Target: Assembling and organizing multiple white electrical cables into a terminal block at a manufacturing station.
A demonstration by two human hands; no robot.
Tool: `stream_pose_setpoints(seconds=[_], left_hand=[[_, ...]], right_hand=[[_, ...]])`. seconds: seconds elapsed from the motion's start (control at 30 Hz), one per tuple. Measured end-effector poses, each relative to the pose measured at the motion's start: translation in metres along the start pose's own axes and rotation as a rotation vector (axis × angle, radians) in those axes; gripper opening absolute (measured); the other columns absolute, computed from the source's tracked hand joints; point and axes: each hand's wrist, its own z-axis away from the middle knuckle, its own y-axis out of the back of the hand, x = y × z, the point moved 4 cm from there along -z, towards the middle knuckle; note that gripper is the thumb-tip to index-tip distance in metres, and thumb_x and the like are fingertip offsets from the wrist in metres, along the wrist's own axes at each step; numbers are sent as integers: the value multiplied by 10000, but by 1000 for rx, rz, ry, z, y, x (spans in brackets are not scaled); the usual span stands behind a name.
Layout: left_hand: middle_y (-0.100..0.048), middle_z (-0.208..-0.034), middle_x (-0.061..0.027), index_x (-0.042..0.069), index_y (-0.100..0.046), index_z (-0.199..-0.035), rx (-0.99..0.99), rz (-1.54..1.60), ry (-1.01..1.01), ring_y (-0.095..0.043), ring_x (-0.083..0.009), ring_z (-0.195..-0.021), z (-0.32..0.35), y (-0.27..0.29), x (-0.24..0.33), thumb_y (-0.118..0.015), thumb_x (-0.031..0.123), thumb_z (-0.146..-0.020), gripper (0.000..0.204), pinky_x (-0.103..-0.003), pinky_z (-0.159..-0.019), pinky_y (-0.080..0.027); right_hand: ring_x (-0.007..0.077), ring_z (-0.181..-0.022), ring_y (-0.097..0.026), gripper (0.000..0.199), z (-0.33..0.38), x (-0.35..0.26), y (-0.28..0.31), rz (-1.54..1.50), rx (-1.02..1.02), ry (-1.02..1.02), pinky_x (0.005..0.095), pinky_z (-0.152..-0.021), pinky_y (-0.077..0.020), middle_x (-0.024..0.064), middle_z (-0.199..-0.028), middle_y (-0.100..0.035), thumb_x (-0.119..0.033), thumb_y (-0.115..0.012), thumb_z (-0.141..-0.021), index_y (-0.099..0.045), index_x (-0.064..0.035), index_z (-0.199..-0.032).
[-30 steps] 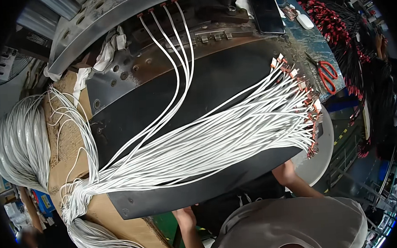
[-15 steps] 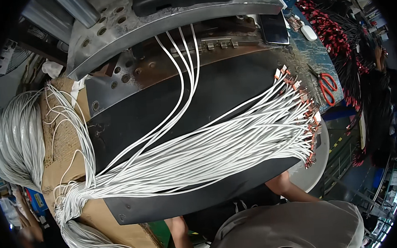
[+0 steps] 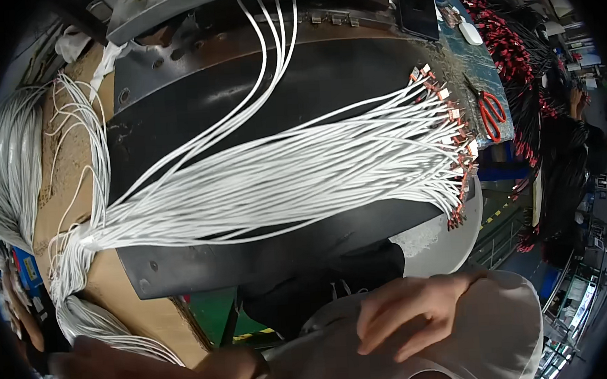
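The right hand (image 3: 410,313) is hovering apart from white cables (image 3: 268,181), grip loosely empty, while the left hand (image 3: 113,375) is blurring, grip unclear.

Your white cables (image 3: 282,173) lie fanned across the black sheet (image 3: 338,76), gathered at the left, red-and-white connector ends (image 3: 454,114) splayed rightward, while four strands (image 3: 296,16) curve away
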Motion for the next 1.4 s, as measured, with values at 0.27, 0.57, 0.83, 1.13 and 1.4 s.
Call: stream_pose_setpoints(seconds=[0.27, 0.57, 0.83, 1.13, 1.4], left_hand=[[-620, -1175, -216, -78, -549, -1252, -100, -312, -99, -617, -261, -954, 0, 36, -13, -543, 312, -1003, 463, -476, -946, -511], [-611, -1197, -222, -74, -552, -1250, 60, -591, -536, -609, -261, -992, -29, 34, -67, -543, 304, -1000, 453, -458, -965, -496], [-602, -1217, -228, -70, -555, -1248, -64, -1022, -469, -602, -261, -1027, -21, 62, -51, -543, 297, -997, 445, -443, -983, -483], [-593, -1239, -235, -65, -558, -1246, -426, -1400, -326, -594, -260, -1065, -21, 79, -19, -542, 289, -994, 435, -425, -1002, -468], [-584, -1259, -240, -61, -561, -1244, -693, -1590, -353, -587, -260, -1099, -40, 53, -8, -542, 282, -991, 427, -410, -1019, -454]], right_hand=[[215, -884, -647, 206, -47, -84, 6, 81, 301, 660, 355, -778, -515, 110, -1164, -651, -242, -736, -881, -716, -40, -919], [250, -661, -648, 361, -87, -104, -43, -133, 734, 426, 374, -662, -481, 203, -834, -711, -357, -558, -1002, -621, -33, -857], [240, -692, -649, 327, -94, -91, -32, -66, 639, 388, 364, -680, -489, 191, -855, -705, -332, -555, -1004, -616, -25, -909], [228, -732, -651, 293, -74, -90, -33, -49, 681, 313, 352, -703, -499, 176, -882, -697, -299, -551, -1005, -610, -14, -976], [216, -768, -652, 273, -57, -129, -18, 108, 744, 309, 341, -723, -508, 162, -906, -690, -270, -547, -1007, -605, -5, -1035]])
